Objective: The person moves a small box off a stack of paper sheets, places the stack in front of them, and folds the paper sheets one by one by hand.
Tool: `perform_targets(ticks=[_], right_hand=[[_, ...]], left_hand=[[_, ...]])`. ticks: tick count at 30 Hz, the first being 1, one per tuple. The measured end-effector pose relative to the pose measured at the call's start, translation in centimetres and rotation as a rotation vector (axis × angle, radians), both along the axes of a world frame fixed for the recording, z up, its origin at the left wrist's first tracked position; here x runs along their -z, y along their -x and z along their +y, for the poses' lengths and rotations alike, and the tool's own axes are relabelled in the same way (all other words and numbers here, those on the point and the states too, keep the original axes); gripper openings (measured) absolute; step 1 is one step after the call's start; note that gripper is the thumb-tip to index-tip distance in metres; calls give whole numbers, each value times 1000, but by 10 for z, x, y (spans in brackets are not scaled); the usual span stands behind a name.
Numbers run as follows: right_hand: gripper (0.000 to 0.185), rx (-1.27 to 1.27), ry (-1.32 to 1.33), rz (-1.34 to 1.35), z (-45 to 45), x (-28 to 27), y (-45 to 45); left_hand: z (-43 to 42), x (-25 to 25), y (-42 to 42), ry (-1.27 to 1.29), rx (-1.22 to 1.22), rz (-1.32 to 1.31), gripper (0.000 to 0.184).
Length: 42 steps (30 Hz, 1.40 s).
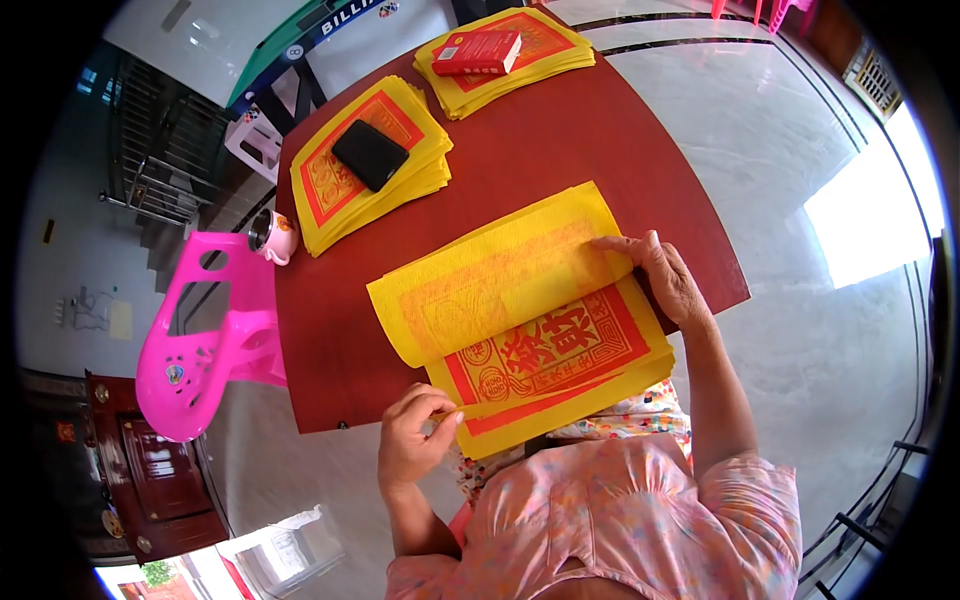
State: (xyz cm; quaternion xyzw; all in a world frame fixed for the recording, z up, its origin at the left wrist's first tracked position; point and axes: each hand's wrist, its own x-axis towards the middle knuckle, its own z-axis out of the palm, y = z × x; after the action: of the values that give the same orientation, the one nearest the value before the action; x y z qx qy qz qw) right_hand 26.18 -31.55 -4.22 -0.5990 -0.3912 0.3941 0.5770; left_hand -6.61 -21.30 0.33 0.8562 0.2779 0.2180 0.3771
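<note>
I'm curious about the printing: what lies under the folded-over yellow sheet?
Yellow paper with red printing shows below its edge. The folded-over sheet, touched by the right hand, covers whatever lies farther beneath, so that can't be seen.

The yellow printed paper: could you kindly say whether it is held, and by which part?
The left hand appears to pinch a printed sheet by its near-left edge; the right hand touches the folded-back sheet at its right end, its grip unclear.

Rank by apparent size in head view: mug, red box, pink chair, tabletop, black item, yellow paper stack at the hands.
1. Tabletop
2. Yellow paper stack at the hands
3. Pink chair
4. Red box and black item: too alike to rank
5. Mug
</note>
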Motion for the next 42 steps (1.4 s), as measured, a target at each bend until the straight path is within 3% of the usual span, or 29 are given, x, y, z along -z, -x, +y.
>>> perform_targets(ticks=[5, 9, 11, 12, 13, 15, 19, 21, 23, 25, 26, 29, 30, 32, 33, 36, 42], right_hand=[[75, -3, -50, 41, 0, 3, 0], [80, 8, -86, 68, 0, 8, -1], [83, -17, -34, -52, -3, 10, -4], [66, 10, -23, 53, -4, 5, -2], [66, 11, -23, 54, -3, 2, 1], [46, -45, -83, 129, 0, -1, 5], [36, -90, 36, 151, 0, -2, -1], [34, -62, 77, 138, 0, -3, 1], [35, -32, 101, 104, 0, -3, 3], [36, -9, 125, 70, 3, -1, 6], [38, 68, 50, 49, 4, 4, 9], [44, 144, -44, 33, 7, 9, 10], [48, 149, -68, 37, 7, 10, 9], [44, 111, 2, 2, 4, 5, 7], [40, 75, 68, -35, 3, 3, 6], [30, -1, 2, -73, 4, 3, 4], [25, 26, 24, -1, 5, 0, 7]], left_hand=[[6, -4, -5, 91, -162, -142, 10], [20, -2, -16, -28, -295, -191, 12], [24, 0, -20, -80, -415, -189, 12], [26, 2, -20, -103, -442, -181, 13], [28, 2, -21, -103, -440, -180, 13], [30, 2, -23, -214, -487, -176, 13], [29, 0, -28, -341, -492, -213, 10], [27, -1, -28, -597, -548, -344, 9], [16, -8, -27, -650, -561, -354, 11], [2, -11, -27, -649, -543, -397, 11], [-5, -8, -22, -531, -480, -357, 10], [-11, -6, -20, -401, -114, -136, 16], [-13, -5, -22, -398, -117, -135, 16], [-19, -2, -25, -369, 108, 54, 29], [-22, -3, -28, -365, 107, 54, 29], [-31, -2, -32, -327, 258, 248, 54], [-34, 0, -35, -341, 273, 293, 62]])
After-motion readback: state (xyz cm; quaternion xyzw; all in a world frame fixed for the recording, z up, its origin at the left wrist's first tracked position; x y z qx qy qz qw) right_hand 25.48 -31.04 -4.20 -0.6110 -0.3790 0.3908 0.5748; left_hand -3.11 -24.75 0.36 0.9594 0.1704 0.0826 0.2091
